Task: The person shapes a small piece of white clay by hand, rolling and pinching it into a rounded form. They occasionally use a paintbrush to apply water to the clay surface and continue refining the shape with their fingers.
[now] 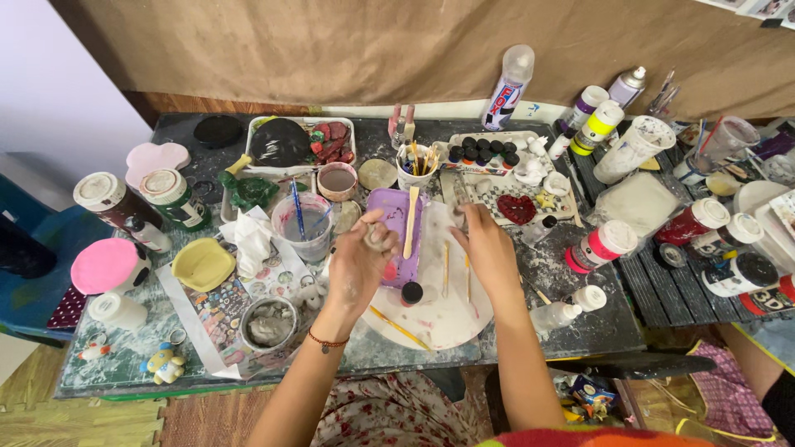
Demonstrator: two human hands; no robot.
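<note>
My left hand [360, 263] is closed around a small lump of grey clay [378, 237], held above the left edge of a round white work board [439, 319]. My right hand [487, 248] hovers over the board with fingers curled, its fingertips near a small grey piece by the checkered tray [497, 197]; whether it grips anything is unclear. Between the hands lies a purple tray [391, 215] with a flat wooden stick [411, 220] on it. Thin wooden tools [445, 269] and a small black-capped red bottle [411, 293] rest on the board.
A crowded dark table [124, 364] holds a tub of grey clay [270, 323], a water cup with brushes [303, 225], a yellow dish [202, 263], pink lids, paint jars and bottles at right, a squeeze bottle [567, 311], and small figurines at the front left.
</note>
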